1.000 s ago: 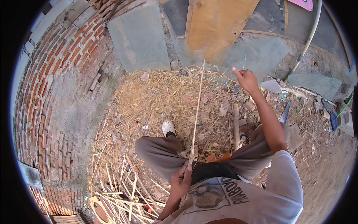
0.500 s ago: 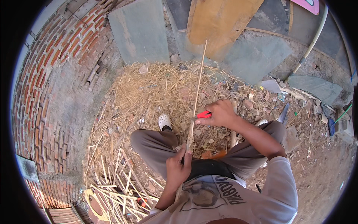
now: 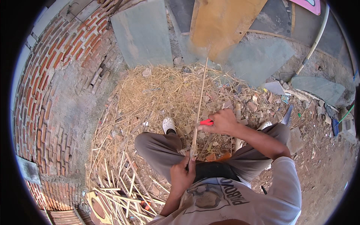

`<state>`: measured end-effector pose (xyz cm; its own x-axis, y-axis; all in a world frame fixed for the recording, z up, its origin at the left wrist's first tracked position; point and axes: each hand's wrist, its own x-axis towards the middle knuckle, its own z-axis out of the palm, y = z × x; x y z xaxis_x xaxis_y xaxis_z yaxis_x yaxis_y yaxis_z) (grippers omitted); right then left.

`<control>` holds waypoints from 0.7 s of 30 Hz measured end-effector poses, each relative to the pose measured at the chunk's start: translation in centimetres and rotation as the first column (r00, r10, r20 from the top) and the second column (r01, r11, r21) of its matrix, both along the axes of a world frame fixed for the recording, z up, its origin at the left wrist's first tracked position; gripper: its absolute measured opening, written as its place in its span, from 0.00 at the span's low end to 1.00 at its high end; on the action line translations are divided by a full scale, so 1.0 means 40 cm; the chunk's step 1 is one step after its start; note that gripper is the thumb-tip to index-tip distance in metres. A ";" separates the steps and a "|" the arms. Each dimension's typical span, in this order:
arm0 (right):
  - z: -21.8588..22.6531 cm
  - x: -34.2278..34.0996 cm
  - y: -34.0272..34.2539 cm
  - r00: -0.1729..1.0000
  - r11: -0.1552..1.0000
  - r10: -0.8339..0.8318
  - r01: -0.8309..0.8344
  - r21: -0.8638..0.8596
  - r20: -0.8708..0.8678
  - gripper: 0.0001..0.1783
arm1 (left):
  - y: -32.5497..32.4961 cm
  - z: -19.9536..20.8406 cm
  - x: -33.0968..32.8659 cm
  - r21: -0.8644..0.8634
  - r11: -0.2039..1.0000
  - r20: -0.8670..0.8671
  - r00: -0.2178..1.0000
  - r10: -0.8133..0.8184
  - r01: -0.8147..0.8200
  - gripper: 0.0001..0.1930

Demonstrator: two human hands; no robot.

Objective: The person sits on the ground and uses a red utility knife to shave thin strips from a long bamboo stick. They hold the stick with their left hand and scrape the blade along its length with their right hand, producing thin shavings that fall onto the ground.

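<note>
Presently my left hand clenches the lower end of a long stick at my lap; my right hand, grasping a red-handled knife, meets it midway.

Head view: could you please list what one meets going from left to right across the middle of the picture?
Brick wall → straw pile → white shoe → long thin stick → right hand with a red-handled tool → grey slab.
</note>
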<state>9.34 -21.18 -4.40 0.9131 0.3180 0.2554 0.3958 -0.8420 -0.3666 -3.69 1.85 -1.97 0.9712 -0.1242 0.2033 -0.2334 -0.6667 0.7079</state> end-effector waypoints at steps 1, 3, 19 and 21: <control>-0.013 -0.018 0.023 0.999 0.999 0.053 -0.053 -0.001 -0.001 0.41 | 0.004 -0.006 -0.001 0.013 1.000 -0.017 1.000 0.009 -0.008 0.16; -0.012 -0.023 0.031 0.996 0.995 0.091 -0.091 -0.026 -0.010 0.41 | 0.011 -0.008 -0.008 0.047 0.999 -0.071 0.997 0.020 -0.017 0.16; -0.046 0.098 -0.075 0.995 0.995 -0.098 0.098 0.027 0.010 0.40 | -0.008 0.012 -0.011 0.040 0.997 -0.103 0.993 -0.058 0.063 0.17; -0.031 0.111 -0.082 0.995 0.998 -0.055 0.056 -0.011 0.080 0.40 | -0.010 0.017 -0.004 0.010 0.998 -0.087 0.994 -0.067 0.068 0.17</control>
<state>13.76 -24.47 -5.65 0.9062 0.2714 0.3243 0.3760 -0.8681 -0.3241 -3.83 1.45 -1.30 0.9744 -0.1919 0.1172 -0.2166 -0.6606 0.7188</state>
